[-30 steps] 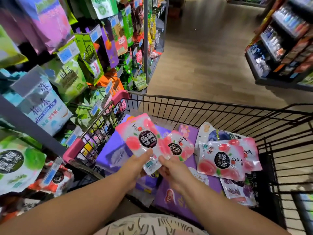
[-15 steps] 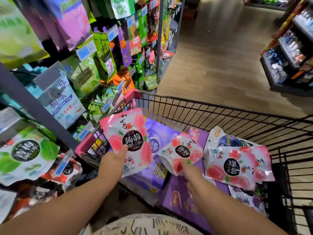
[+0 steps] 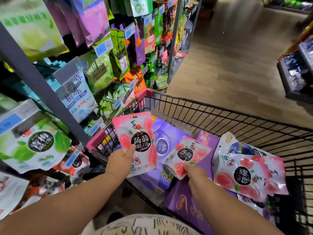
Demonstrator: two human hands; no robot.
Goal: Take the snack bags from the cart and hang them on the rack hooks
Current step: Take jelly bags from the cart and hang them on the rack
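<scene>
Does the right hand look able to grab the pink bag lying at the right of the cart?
Likely not yet: the right hand is pinching a small pink bag. The lying bag sits uncovered on top, close beside it.

Wood-look floor (image 3: 237,65) — dark shelf unit (image 3: 294,78) at right.

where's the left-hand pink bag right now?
Head view, left of centre: pink bag held upright by the left hand over the cart's left rim, between the rack and the second bag in the right hand.
</scene>
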